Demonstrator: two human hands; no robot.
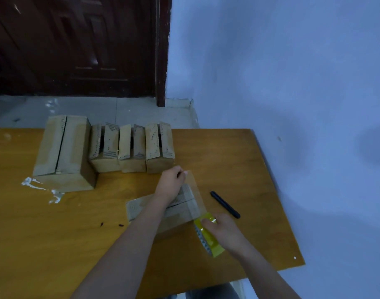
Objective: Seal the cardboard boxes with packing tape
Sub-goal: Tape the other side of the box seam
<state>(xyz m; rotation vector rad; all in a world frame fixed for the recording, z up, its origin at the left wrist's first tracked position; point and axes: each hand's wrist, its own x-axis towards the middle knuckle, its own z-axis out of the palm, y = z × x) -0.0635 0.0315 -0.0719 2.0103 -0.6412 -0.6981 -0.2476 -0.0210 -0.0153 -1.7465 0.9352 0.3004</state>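
left hand [170,181] pinches the free end of a clear tape strip [196,196], stretched over the right end of a small cardboard box [163,209] lying mid-table. right hand [224,230] grips the yellow tape dispenser [208,236] at the box's near right corner. black pen [224,204] just right of the box, bare table [238,165] beyond it to the right edge. behind: one large box [63,152] and three small boxes [132,147] in a row near the far edge, flaps unsealed. print on flaps too blurred to read.
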